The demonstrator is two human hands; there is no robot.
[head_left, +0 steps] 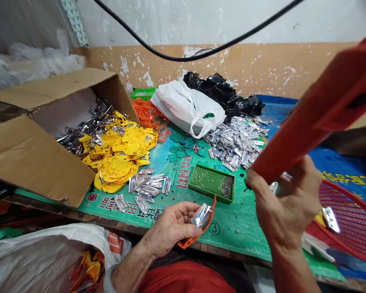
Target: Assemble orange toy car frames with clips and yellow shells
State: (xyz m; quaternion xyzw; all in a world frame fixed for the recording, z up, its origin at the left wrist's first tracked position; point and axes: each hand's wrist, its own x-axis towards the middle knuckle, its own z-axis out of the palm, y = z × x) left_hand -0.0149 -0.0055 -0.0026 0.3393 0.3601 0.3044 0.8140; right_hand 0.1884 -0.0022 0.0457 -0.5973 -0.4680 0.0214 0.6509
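Observation:
My left hand (175, 224) is closed on an orange plastic part (188, 242) near the table's front edge. A shiny silver metal plate (201, 215) lies against this part, by my fingertips. My right hand (288, 199) grips the lower end of a red electric screwdriver (311, 110), which slants up to the right. A small dark tip shows at its lower end, beside my thumb. Between my hands, a little farther back, lies a green tray (207, 182) with many small screws, heaped at its right end.
A cardboard box (42, 158) at left spills yellow plastic parts (122, 150) and dark metal pieces. Silver plates (234, 140), black parts (222, 93), orange parts (146, 114) and a white bag (186, 103) lie behind. A red basket (347, 219) stands right; a black cable (171, 57) hangs above.

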